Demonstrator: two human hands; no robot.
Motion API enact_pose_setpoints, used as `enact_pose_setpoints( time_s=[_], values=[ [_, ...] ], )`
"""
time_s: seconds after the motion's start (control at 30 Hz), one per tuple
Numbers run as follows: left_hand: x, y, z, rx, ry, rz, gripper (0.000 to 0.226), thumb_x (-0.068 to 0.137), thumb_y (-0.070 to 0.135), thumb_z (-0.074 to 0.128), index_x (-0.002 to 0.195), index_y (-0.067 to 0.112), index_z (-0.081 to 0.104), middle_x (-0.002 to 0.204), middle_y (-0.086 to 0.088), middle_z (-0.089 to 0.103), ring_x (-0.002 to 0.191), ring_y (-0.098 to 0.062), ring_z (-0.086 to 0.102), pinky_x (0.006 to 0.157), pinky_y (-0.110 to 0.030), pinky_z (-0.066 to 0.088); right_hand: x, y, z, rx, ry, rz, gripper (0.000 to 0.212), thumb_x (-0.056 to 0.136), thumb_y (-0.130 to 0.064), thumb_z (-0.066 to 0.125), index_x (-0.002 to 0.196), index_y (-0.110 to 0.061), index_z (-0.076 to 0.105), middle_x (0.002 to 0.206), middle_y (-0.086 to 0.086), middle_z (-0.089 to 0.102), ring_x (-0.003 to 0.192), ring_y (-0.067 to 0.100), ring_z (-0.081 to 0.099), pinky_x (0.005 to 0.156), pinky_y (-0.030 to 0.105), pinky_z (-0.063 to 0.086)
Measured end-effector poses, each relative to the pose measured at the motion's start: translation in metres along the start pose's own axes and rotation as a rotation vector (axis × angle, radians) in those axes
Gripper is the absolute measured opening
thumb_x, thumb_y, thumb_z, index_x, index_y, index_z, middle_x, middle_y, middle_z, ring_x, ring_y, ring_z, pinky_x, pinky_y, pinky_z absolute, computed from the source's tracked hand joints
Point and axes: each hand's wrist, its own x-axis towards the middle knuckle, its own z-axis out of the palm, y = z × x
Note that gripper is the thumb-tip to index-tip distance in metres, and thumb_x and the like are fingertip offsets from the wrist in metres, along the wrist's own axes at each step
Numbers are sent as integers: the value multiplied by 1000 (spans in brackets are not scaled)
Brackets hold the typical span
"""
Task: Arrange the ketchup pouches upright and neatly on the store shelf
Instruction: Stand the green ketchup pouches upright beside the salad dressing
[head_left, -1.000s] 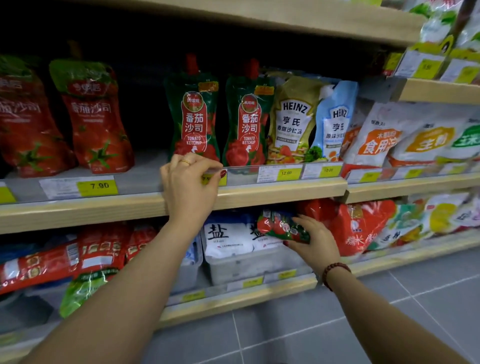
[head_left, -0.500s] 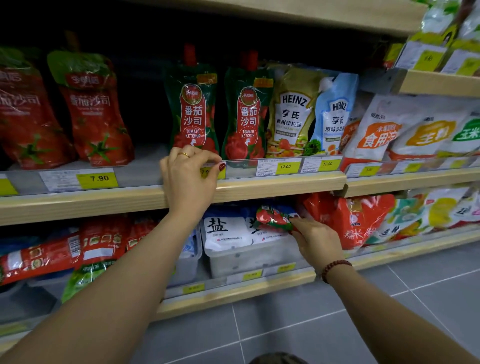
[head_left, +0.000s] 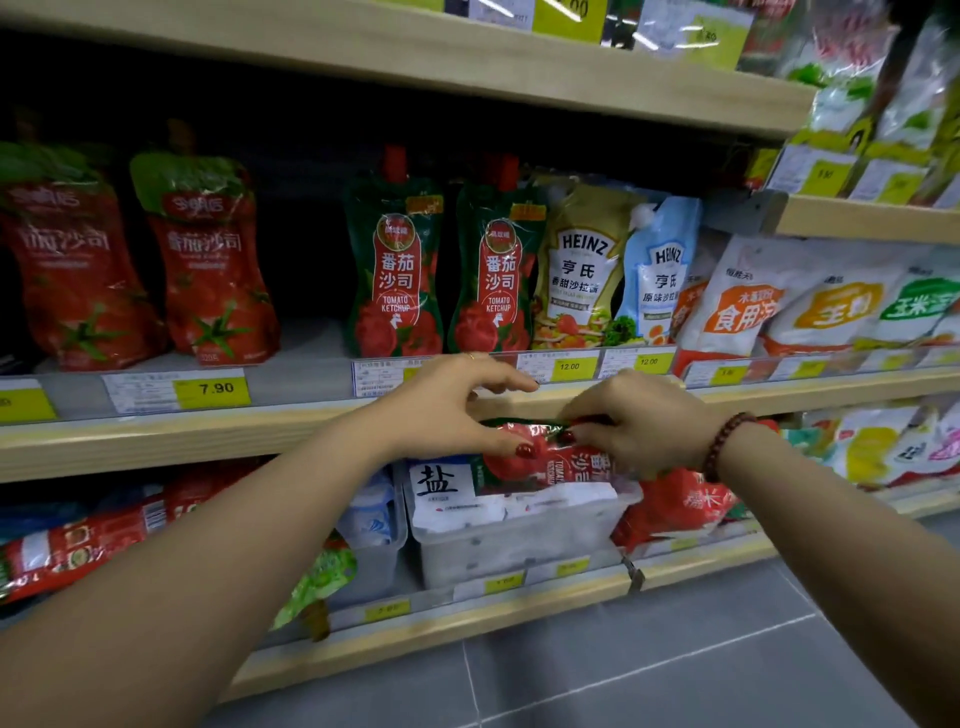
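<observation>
Lining wooden shelf (head_left: 291, 434), ketchup pouches (head_left: 397, 270) upright, apparently grey tiled floor (head_left: 623, 670)

Middle shelf: 2 red tomato-sauce pouches (head_left: 208, 260) at left; 2 green-and-red ketchup pouches (head_left: 395, 270) standing upright; 2 Heinz salad-dressing pouches (head_left: 576, 265) (one yellow, one blue). 1 more ketchup pouch (head_left: 540, 462), lying sideways, held over a clear bin (head_left: 519, 551). 2 hands (head_left: 457, 410). White starch bags (head_left: 748, 296) at right: too blurred to count.

Green-red ketchup pouch (head_left: 540, 457) lying sideways, held just below shelf (head_left: 291, 431) edge; two matching pouches (head_left: 397, 270) upright on shelf, side by side.
</observation>
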Motion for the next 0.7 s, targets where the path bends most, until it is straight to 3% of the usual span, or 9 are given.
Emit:
enact_pose_setpoints(
  time_s=[0.13, 0.27, 0.33, 0.47, 0.57, 0.63, 0.7],
  values=[
    [-1, -4, -8, -4, 3, -19, 64, 59, 40, 82, 118, 35, 58, 111, 18, 61, 99, -1, 59, 83, -19, 48, 27, -16, -41, 41, -30, -86, 16, 88, -24, 56, 95, -17, 68, 78, -4, 65, 67, 12, 54, 62, 32, 45],
    [-4, -5, -22, -134, 161, -66, 50, 57, 34, 84, 102, 38, 63, 98, 22, 65, 89, 8, 60, 71, -5, 47, 49, -31, -72, -28, -66, -84, 23, 89, -33, 54, 103, -21, 68, 92, -4, 69, 79, 10, 60, 70, 32, 51],
    [-6, -6, -33, -229, 208, -90, 41, 58, 24, 85, 91, 39, 65, 93, 20, 66, 85, 9, 62, 68, -6, 48, 56, -37, -83, -83, 6, -81, 23, 87, -38, 55, 100, -23, 68, 90, -7, 69, 80, 9, 60, 69, 31, 50],
    [-13, -12, -47, -409, 356, -148, 41, 59, 17, 85, 93, 31, 67, 94, 8, 70, 85, -5, 67, 73, -24, 56, 56, -43, -86, -169, 535, -151, 25, 78, -37, 67, 96, -19, 68, 93, -2, 69, 88, 19, 62, 78, 36, 46],
    [-18, -17, -49, -569, 476, -186, 39, 61, 10, 84, 92, 26, 67, 90, 5, 72, 80, -8, 70, 67, -22, 57, 52, -49, -64, -30, 992, -99, 41, 74, -31, 73, 107, -8, 64, 111, 9, 63, 106, 27, 55, 93, 41, 42],
    [-19, -20, -47, -627, 512, -199, 38, 61, 6, 83, 91, 24, 67, 85, 5, 73, 78, -10, 70, 64, -21, 55, 51, -59, -42, 103, 1153, 81, 58, 73, -35, 74, 118, -5, 55, 121, 13, 54, 116, 25, 46, 104, 30, 33],
    [-20, -22, -44, -678, 552, -203, 36, 62, 3, 82, 87, 25, 68, 79, 7, 74, 76, -10, 70, 62, -20, 54, 52, -72, -21, 316, 1150, 287, 74, 68, -41, 75, 127, -8, 44, 127, 10, 47, 120, 19, 40, 104, 22, 29]
  ],
)
